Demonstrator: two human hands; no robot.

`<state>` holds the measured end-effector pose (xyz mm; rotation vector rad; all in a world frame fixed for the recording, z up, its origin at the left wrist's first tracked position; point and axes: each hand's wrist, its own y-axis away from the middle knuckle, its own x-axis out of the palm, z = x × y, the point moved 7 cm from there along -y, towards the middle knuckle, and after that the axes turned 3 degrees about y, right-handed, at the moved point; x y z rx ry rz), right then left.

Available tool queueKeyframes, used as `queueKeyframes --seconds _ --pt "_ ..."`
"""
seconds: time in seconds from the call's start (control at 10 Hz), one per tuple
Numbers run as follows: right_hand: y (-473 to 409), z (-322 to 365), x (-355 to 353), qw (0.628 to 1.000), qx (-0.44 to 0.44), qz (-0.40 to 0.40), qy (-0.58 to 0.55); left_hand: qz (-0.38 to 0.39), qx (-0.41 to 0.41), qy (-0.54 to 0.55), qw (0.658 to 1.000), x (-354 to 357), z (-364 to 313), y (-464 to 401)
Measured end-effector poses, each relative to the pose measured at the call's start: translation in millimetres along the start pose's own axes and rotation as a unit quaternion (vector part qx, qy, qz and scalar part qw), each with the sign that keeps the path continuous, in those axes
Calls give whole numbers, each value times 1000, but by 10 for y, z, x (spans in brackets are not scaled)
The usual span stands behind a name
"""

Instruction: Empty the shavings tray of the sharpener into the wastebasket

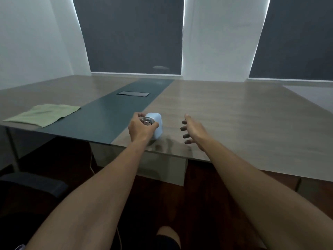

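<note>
A pale blue sharpener (157, 125) with a metal fitting on its near face stands close to the front edge of the wooden table (243, 123). My left hand (139, 128) is closed around its near side, fingers over the metal part. To the right of it, my right hand (191, 129) hovers with fingers spread and holds nothing, a short gap away from the sharpener. No wastebasket is in view, and the shavings tray cannot be made out.
A green cloth (44, 114) lies on the table at the left. A dark strip (108, 114) with a cable hatch (133, 94) runs down the table's middle. A black chair (34, 184) sits low at the left; dark floor lies below.
</note>
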<state>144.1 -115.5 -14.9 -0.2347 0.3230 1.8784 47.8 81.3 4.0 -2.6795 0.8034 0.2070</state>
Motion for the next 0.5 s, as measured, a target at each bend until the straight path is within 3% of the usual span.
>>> queueKeyframes --seconds 0.2,0.4,0.5 --pt "-33 -109 -390 993 -40 -108 25 5 40 -40 998 71 141 -14" --pt "-56 -236 -863 969 -85 -190 134 13 59 -81 995 139 121 7" --pt "-17 -286 -1102 948 -108 -229 193 -14 107 -155 982 146 -40 56"
